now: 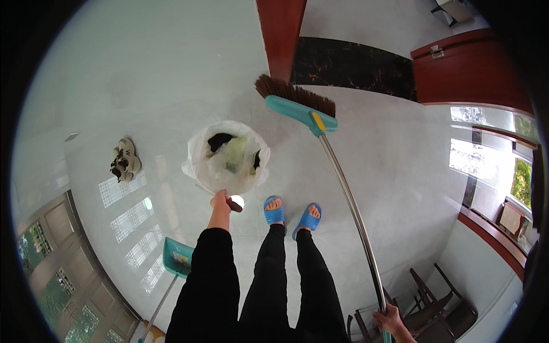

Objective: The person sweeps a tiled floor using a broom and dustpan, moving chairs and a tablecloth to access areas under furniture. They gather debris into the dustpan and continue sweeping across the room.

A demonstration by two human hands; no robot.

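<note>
My left hand [220, 200] grips a thin tool with a reddish-brown handle [234, 205]; a narrow pale part sticks out on its other side, and I cannot tell what tool it is. Just beyond that hand stands a round bin with a white plastic liner [198, 150], holding crumpled clear plastic and some dark pieces. At the lower right, my right hand [388, 318] is closed round the upper end of a broom's metal pole [349, 197]. The teal broom head [296, 112] points away from me, its brown bristles [296, 92] near the red door frame.
A teal long-handled dustpan [175, 257] is beside my left sleeve. Sneakers [125, 160] lie on the glossy tile floor [386, 171] at left. Dark chairs [433, 313] stand lower right. A black marble threshold [351, 64] runs between the red door frame [281, 38] and red door [472, 68].
</note>
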